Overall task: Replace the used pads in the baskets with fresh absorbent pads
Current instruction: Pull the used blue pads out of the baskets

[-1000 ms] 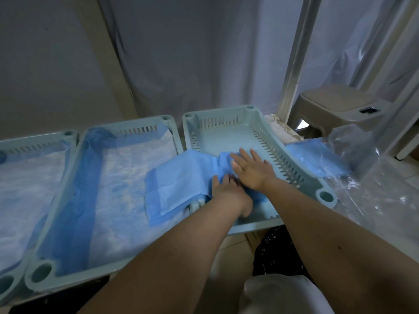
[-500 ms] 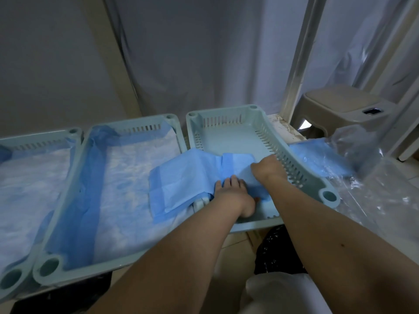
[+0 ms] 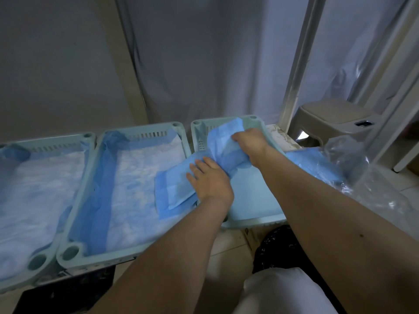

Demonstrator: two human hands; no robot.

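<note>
— What are your hands doing at this moment?

— My right hand (image 3: 248, 141) is gripping the far part of a blue pad (image 3: 223, 147) and is lifting it above the right basket (image 3: 250, 214). The fingers are curled into the material, so the pad is bunching up under the hand.

— And the other hand?

— My left hand (image 3: 209, 177) is lying flat on the near part of the same pad, with the fingers straight and spread a little. It is pressing the pad down where it is hanging over the wall between the right basket and the middle basket (image 3: 74, 252).

— Where is the pad lying, exactly?

— It is lying half folded. One part is resting in the middle basket, on top of the pad that is already lining it; the other part is rising over the right basket, whose pale bottom is showing near me.

— What else are you seeing?

— A left basket (image 3: 36, 262), also lined, a stack of blue pads (image 3: 315, 163) in clear plastic at the right, and a beige stool (image 3: 335, 118) far right.
</note>
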